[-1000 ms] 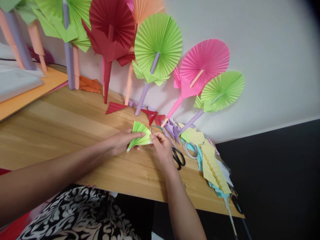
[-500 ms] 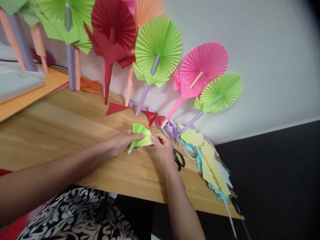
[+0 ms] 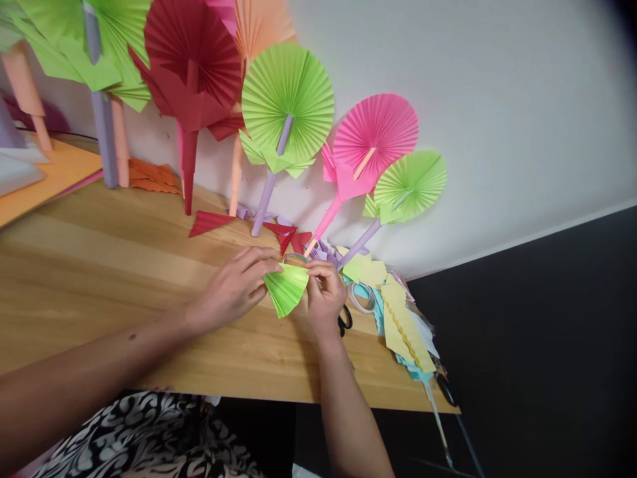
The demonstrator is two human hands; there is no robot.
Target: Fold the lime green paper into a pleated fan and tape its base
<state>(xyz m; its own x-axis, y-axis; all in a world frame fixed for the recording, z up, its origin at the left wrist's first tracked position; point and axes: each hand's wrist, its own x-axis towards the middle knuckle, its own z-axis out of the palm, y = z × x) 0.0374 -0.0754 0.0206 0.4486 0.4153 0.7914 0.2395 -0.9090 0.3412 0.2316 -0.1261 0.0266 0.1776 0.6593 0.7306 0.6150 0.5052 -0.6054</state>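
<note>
A small pleated green paper fan (image 3: pixel 287 289) is held above the wooden table (image 3: pixel 109 265) between both hands, its pleats spreading downward. My left hand (image 3: pixel 233 285) pinches its upper left corner with the fingers closed on the paper. My right hand (image 3: pixel 324 292) pinches the top right corner, fingers curled. Black scissors (image 3: pixel 344 320) lie just right of my right hand, partly hidden by it.
Finished paper fan flowers on stems lean against the white wall: red (image 3: pixel 192 63), green (image 3: pixel 287 101), pink (image 3: pixel 374 136), small green (image 3: pixel 411 186). Paper scraps, a tape roll (image 3: pixel 362 296) and yellow sheets (image 3: pixel 401 318) crowd the table's right end. Orange paper (image 3: pixel 44 179) lies at left.
The green fan has been turned over: its spread end pointed up and left, now it hangs downward between the hands. The view shifted slightly to the right.
</note>
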